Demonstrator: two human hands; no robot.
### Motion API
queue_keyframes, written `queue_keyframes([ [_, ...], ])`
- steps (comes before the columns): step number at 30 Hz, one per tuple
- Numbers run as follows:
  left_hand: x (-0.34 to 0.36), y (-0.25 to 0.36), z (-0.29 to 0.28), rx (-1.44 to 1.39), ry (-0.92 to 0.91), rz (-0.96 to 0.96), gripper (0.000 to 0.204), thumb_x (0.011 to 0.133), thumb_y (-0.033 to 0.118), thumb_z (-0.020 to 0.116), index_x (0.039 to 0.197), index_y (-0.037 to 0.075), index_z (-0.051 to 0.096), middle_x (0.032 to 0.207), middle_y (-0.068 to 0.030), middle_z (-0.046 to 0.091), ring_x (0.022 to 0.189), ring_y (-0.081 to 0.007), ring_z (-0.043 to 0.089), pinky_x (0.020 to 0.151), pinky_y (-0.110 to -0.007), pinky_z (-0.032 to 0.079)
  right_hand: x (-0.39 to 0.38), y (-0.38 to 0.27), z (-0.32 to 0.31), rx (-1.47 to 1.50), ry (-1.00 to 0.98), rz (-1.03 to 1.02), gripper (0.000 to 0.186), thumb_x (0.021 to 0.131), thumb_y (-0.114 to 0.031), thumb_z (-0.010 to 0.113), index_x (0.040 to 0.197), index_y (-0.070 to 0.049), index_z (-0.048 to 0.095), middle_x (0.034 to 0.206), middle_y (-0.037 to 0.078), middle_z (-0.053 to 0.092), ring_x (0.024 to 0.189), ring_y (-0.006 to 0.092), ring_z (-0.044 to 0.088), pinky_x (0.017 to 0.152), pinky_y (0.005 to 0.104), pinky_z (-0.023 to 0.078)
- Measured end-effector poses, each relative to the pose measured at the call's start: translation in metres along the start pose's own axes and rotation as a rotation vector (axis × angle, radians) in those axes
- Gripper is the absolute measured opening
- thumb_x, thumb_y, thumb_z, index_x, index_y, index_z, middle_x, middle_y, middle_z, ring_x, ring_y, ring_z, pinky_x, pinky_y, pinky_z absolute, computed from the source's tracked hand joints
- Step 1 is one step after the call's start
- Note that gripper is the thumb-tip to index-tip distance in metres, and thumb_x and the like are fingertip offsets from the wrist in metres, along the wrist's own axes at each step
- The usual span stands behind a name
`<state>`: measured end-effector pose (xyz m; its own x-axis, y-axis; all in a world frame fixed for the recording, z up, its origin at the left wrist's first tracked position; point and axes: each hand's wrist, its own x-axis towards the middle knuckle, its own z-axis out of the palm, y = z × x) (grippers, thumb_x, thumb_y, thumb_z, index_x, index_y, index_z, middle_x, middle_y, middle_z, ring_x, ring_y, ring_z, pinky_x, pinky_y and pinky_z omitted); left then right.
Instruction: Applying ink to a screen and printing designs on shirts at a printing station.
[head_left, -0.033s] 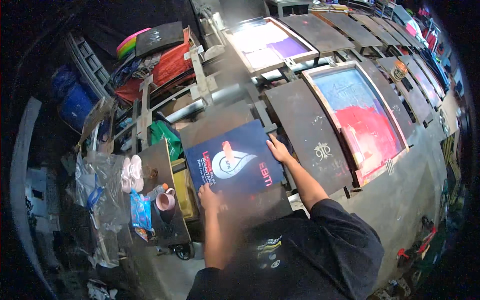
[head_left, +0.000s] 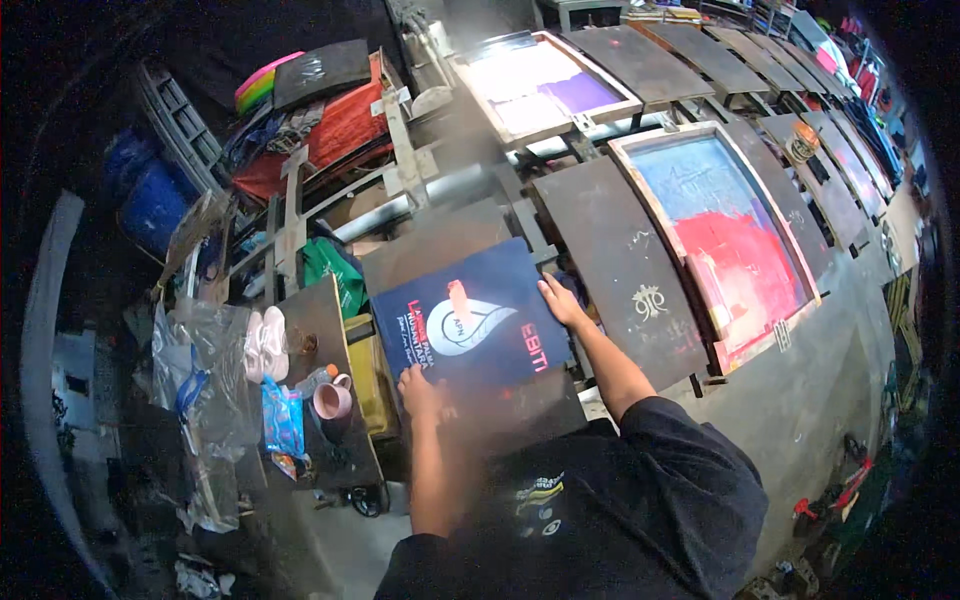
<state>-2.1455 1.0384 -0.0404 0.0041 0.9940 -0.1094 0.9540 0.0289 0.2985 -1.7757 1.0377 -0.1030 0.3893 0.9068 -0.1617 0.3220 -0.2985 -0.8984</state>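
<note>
A dark blue fabric panel (head_left: 400,318) with a white drop-shaped emblem and red and white lettering lies tilted on a dark printing board (head_left: 430,240). A short salmon-pink strip (head_left: 458,300) crosses the emblem. My left hand (head_left: 421,394) is at the panel's near left edge, its fingers curled in on the border. At the right edge rests my right hand (head_left: 563,303), its fingers stretched out and apart along the border. A blurred patch veils the panel's near side, so part of that edge is hard to make out.
Right of my hands is another board (head_left: 620,260), then a wooden-framed screen (head_left: 700,290) with red and blue ink. A second screen (head_left: 600,95) with white and purple ink lies farther back. On the left, a side board (head_left: 345,450) bears a pink mug (head_left: 331,401), a blue packet (head_left: 283,420) and pink shoes (head_left: 266,343).
</note>
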Motion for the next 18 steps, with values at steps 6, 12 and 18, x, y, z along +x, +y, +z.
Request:
queue_keyframes([
  [6, 0.004, 0.019, -0.019, -0.008, -0.088, -0.049, 0.070, 0.073, 0.031, 0.084, 0.130, 0.008, 0.051, 0.134, -0.0142, 0.048, 0.124, -0.0375, 0.046, 0.102, -0.048, 0.045, 0.015, 0.022, 0.009, 0.087, 0.145, -0.045, 0.055, 0.102, -0.046, 0.045, 0.141, -0.007, 0.049, 0.135, 0.022, 0.057, 0.129, 0.0345, 0.053, 0.107, 0.0389, 0.040],
  [12, 0.005, 0.017, -0.016, -0.025, -0.080, -0.044, 0.067, 0.072, 0.024, 0.083, 0.128, 0.007, 0.050, 0.129, -0.0166, 0.049, 0.123, -0.0385, 0.045, 0.101, -0.048, 0.044, 0.017, -0.021, -0.011, -0.158, 0.079, -0.049, 0.047, 0.099, -0.030, 0.052, 0.136, -0.001, 0.051, 0.129, 0.027, 0.059, 0.122, 0.0403, 0.056, 0.104, 0.0432, 0.042],
  [18, 0.004, 0.011, -0.010, -0.039, -0.063, -0.053, 0.070, 0.072, 0.026, 0.084, 0.130, 0.006, 0.049, 0.131, -0.0170, 0.049, 0.124, -0.0396, 0.045, 0.102, -0.048, 0.043, -0.017, -0.093, -0.018, -0.479, 0.502, -0.451, 0.057, 0.094, -0.022, 0.061, 0.139, 0.008, 0.043, 0.146, 0.028, 0.042, 0.139, 0.0435, 0.035, 0.116, 0.0464, 0.028],
])
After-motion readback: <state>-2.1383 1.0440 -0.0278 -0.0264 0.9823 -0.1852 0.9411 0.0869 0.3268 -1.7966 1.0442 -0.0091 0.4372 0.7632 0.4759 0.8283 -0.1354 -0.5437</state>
